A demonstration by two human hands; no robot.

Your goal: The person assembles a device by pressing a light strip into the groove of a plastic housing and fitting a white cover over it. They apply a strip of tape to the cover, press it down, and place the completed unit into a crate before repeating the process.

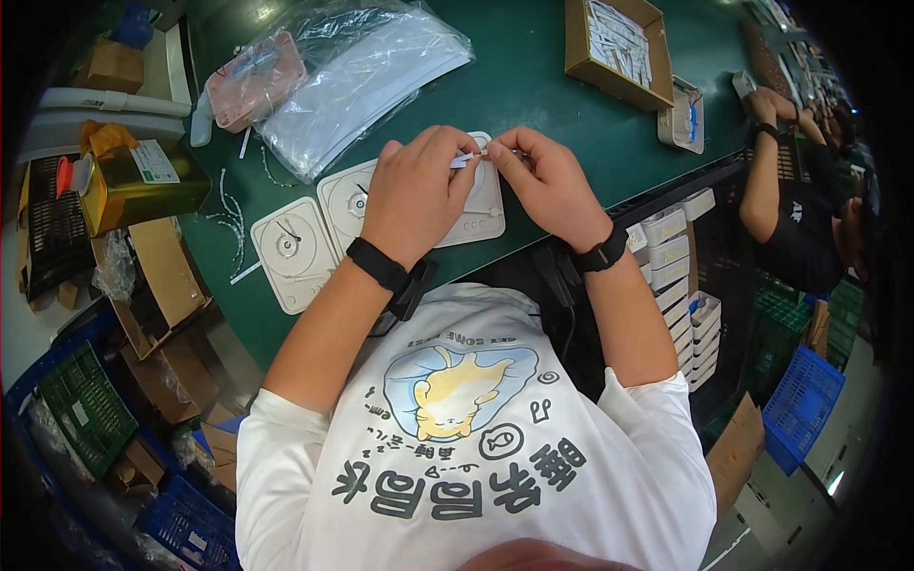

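Both hands meet above a white plate (419, 205) on the green tabletop (533, 114); left hand (414, 195) and right hand (547, 186) fingers pinch one small white strip (468, 159).

Two white panels (381, 219) of smooth, matt plastic lie on a matt green table (533, 105). Behind them a clear plastic bag (362, 71) looks glossy and crinkled, beside a shiny gold metal can (143, 186) and a plain brown cardboard box (614, 48). Both wrists wear matt black bands (381, 266), and the shirt (476, 447) is soft white cloth.
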